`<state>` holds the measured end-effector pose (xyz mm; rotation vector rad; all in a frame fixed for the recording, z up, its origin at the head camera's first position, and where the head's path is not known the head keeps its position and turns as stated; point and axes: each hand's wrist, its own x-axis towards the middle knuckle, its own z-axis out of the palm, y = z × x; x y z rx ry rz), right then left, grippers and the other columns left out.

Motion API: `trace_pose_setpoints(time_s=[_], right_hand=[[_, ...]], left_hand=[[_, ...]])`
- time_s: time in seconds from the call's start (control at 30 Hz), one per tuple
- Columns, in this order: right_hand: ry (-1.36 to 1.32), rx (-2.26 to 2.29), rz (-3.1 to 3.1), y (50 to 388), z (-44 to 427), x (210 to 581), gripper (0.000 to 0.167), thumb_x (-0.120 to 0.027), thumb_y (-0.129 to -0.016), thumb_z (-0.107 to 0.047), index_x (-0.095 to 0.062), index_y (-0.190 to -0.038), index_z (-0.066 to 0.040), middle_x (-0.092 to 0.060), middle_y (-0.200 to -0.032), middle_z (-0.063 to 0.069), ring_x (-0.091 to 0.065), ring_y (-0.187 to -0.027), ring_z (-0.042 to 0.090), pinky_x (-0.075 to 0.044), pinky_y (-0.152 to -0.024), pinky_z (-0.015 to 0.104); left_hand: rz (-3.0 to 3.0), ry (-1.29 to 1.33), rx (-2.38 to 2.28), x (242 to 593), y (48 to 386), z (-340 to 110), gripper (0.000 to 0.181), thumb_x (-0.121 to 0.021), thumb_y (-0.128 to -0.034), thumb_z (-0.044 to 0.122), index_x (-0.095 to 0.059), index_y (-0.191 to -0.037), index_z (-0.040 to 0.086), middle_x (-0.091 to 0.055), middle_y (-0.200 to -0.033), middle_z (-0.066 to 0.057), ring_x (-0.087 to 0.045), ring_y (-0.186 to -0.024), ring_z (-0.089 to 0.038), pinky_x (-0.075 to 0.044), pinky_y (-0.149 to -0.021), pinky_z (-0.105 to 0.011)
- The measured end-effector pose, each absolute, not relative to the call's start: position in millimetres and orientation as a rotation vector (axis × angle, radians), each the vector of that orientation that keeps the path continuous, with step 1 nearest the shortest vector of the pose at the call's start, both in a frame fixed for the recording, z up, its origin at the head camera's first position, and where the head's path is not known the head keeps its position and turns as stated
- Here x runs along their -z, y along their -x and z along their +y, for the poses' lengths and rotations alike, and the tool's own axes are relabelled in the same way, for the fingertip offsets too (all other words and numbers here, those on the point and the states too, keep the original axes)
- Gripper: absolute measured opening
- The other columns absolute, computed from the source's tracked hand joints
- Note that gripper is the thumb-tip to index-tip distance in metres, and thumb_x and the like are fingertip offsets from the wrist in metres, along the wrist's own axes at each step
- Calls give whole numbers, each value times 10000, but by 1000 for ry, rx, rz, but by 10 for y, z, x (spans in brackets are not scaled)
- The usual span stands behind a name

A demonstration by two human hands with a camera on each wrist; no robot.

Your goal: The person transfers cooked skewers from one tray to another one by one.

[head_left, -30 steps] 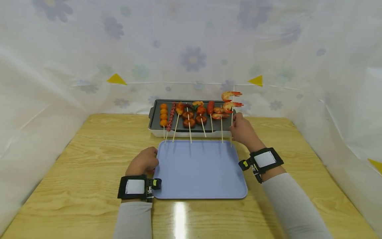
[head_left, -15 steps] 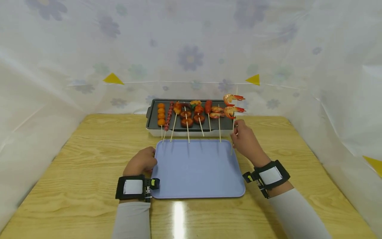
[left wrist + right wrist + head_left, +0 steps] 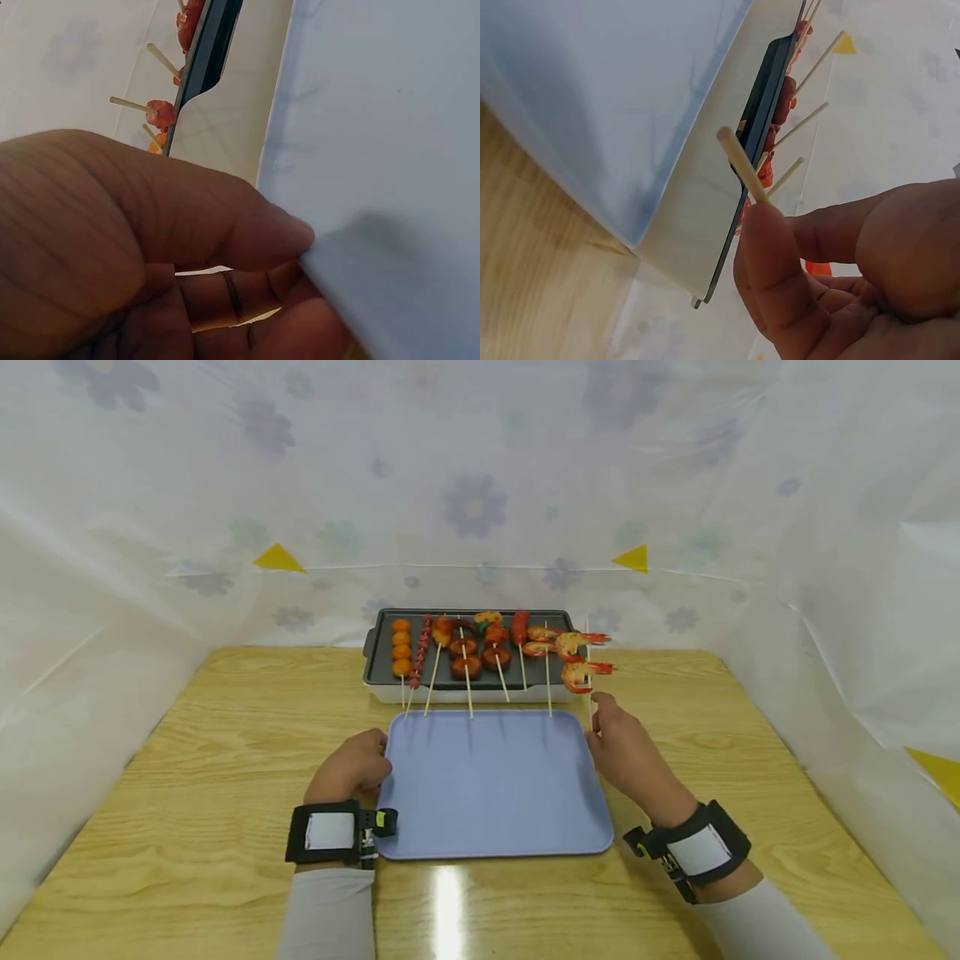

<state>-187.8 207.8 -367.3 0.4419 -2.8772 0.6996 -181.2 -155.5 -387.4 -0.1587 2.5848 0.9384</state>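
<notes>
A blue tray (image 3: 495, 785) lies on the table in front of a dark grill plate (image 3: 382, 652). The left hand (image 3: 351, 770) grips the tray's left rim; in the left wrist view the thumb (image 3: 270, 234) lies over the tray edge (image 3: 360, 187) with fingers curled beneath. The right hand (image 3: 633, 760) pinches the stick of a shrimp skewer (image 3: 577, 675), held up at the grill's front right corner, by the tray's upper right corner. In the right wrist view the stick's lower end (image 3: 739, 157) pokes out past the fingertips of the right hand (image 3: 810, 277).
On the grill rest several skewers: orange balls (image 3: 402, 648), thin red pieces (image 3: 422, 652), mushrooms (image 3: 466, 667), a sausage (image 3: 520, 627) and another shrimp skewer (image 3: 538, 648). Their sticks point forward over the grill's front edge. A flowered sheet (image 3: 420, 460) hangs behind the wooden table (image 3: 225, 793).
The right hand has drawn the shrimp skewer down and toward the person, from above the grill's right end to its front right corner. The left hand still grips the tray.
</notes>
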Motion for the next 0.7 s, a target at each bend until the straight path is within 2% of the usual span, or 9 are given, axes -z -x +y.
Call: trace_pose_setpoints(time_s=[0.3, 0.4, 0.53, 0.7], right_hand=[[-466, -583, -2939, 1613, 2066, 3656, 462, -626, -871, 72, -417, -1269, 177, -549, -804, 106, -511, -646, 197, -446, -543, 348], [-456, -591, -2980, 1540, 2064, 3693, 436, -612, -872, 81, -431, -1256, 178, -585, -841, 143, -560, -686, 219, -475, -553, 358], [-476, -572, -3010, 1461, 2071, 3784, 433, -585, -877, 81, -436, -1266, 202, -636, -951, 237, -642, -813, 293, -531, -645, 413], [-489, -559, -3031, 1394, 2078, 3851, 413, -565, -875, 88, -460, -1259, 200, -634, -1070, 308, -650, -973, 368, -539, -764, 470]], left_hand=[[2618, 108, -902, 3865, 1833, -1586, 507, -517, -845, -26, -469, -1343, -112, -610, -1079, -211, -617, -691, -239, -498, -592, -323], [2624, 91, -897, 3872, 1834, -1585, 511, -520, -834, -26, -474, -1335, -116, -610, -1077, -212, -615, -679, -236, -498, -587, -320], [2617, 86, -903, 3891, 1826, -1589, 514, -529, -825, -32, -478, -1327, -126, -613, -1067, -214, -615, -678, -237, -498, -583, -321], [2600, 104, -930, 3890, 1827, -1584, 512, -532, -839, -25, -472, -1339, -116, -615, -1079, -219, -627, -701, -241, -513, -603, -332]])
